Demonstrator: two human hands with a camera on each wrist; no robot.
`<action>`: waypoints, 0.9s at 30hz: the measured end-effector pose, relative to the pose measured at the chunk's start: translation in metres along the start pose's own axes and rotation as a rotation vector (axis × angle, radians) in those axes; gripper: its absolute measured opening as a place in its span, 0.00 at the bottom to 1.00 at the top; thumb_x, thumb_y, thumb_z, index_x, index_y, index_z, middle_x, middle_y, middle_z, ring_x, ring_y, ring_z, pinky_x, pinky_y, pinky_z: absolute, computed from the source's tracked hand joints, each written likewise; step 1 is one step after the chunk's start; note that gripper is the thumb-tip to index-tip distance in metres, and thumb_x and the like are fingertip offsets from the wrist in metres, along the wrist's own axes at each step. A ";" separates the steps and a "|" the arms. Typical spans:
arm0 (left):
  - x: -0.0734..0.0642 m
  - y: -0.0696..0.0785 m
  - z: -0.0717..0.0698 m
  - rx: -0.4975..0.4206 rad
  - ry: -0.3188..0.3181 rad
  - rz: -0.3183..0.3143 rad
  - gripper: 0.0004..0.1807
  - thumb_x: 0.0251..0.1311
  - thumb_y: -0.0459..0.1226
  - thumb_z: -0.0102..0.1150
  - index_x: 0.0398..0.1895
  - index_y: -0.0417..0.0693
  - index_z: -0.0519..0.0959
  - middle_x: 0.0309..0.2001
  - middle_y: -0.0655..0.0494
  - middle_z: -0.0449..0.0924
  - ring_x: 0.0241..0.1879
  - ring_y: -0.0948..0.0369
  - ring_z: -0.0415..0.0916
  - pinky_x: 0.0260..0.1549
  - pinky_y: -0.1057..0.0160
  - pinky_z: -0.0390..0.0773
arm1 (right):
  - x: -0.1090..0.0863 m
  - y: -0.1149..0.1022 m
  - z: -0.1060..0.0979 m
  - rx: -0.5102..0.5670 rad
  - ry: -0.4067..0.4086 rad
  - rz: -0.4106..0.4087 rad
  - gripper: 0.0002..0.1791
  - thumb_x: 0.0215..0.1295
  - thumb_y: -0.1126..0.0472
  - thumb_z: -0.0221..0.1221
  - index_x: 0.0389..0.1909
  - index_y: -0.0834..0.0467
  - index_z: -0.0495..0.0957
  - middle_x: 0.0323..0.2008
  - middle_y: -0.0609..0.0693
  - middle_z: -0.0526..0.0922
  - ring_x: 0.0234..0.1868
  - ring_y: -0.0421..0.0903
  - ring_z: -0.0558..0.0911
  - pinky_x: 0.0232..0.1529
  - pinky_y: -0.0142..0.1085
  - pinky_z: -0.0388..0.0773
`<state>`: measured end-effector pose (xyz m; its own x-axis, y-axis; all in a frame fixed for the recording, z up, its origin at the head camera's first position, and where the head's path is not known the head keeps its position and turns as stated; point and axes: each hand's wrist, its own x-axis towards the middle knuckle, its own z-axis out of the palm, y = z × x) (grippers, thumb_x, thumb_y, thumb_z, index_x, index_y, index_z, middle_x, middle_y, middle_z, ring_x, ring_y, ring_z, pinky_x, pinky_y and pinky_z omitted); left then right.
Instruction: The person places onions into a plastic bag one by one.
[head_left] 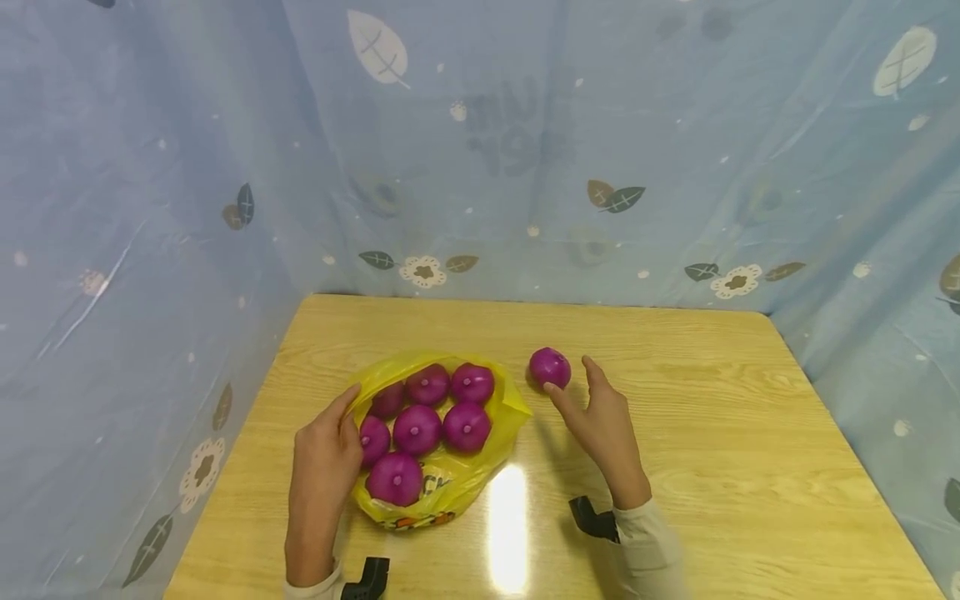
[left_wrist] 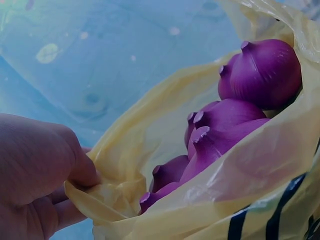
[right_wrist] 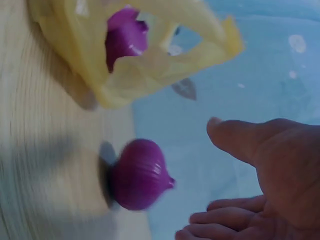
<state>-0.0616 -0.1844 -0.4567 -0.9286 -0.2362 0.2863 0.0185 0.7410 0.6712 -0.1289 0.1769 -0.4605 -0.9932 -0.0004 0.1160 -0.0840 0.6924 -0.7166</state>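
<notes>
A yellow plastic bag [head_left: 480, 479] lies with its mouth spread wide on the table, holding several purple onions [head_left: 417, 430]. At the bag's left rim, my left hand [head_left: 325, 454] pinches the plastic between thumb and fingers; the left wrist view shows the bunched edge [left_wrist: 112, 197] there. One more onion [head_left: 550, 368] sits on the wood outside the bag, just right of its far corner. Beside that onion is my right hand [head_left: 603, 425], thumb and fingers spread apart. In the right wrist view a gap shows between the hand [right_wrist: 270, 175] and the single onion [right_wrist: 140, 175].
The light wooden table [head_left: 720, 433] meets a blue patterned curtain [head_left: 525, 167] at its back and sides. Black wrist mounts [head_left: 592, 518] sit on both forearms. A bright reflection lies on the wood in front of the bag.
</notes>
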 end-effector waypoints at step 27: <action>0.001 0.000 0.001 0.017 0.019 0.001 0.25 0.73 0.24 0.52 0.70 0.44 0.79 0.24 0.49 0.75 0.15 0.64 0.59 0.15 0.66 0.64 | 0.049 0.019 0.041 0.034 -0.014 0.106 0.46 0.67 0.45 0.72 0.74 0.71 0.67 0.60 0.73 0.80 0.57 0.68 0.84 0.55 0.58 0.83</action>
<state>-0.0632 -0.1836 -0.4569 -0.9213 -0.2473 0.3000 0.0128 0.7519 0.6592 -0.1822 0.1604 -0.4962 -0.9977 0.0615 0.0292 0.0190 0.6640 -0.7475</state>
